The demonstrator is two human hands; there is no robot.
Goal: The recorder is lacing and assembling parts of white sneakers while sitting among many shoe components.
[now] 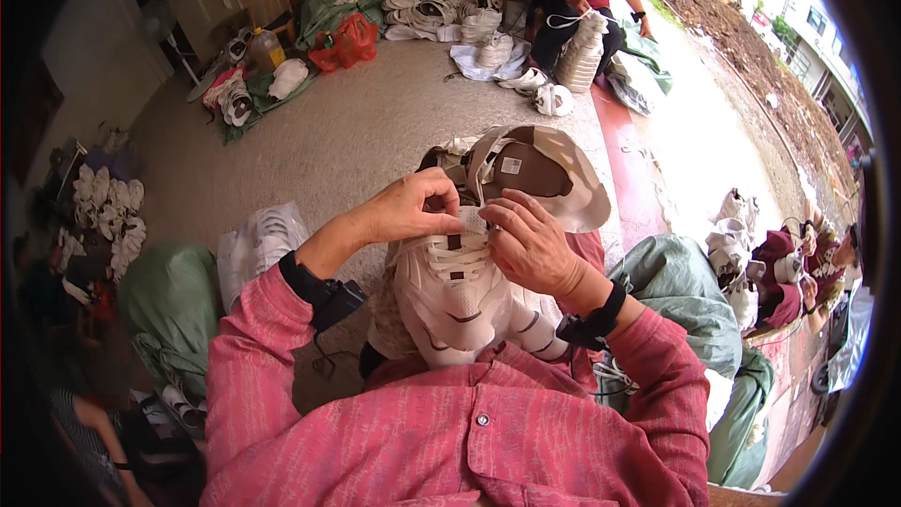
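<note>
A white sneaker (453,286) rests in front of my chest, toe toward me, its white laces (460,261) crossing over the tongue. My left hand (418,207) is closed at the upper left of the lacing, thumb and forefinger pinched together; what lies between them is too small to make out. At the upper right of the lacing, my right hand (535,249) pinches a shoelace. Just beyond both hands lies another shoe (554,183), its brown inside showing. More white shoes are partly hidden beneath the sneaker.
Green sacks (169,305) stand on both sides of me. At the left is a clear bag of shoes (263,244). Stacked shoes (418,0) and a red plastic bag (352,42) sit by the far wall. A seated person (591,0) holds a shoe stack (584,52).
</note>
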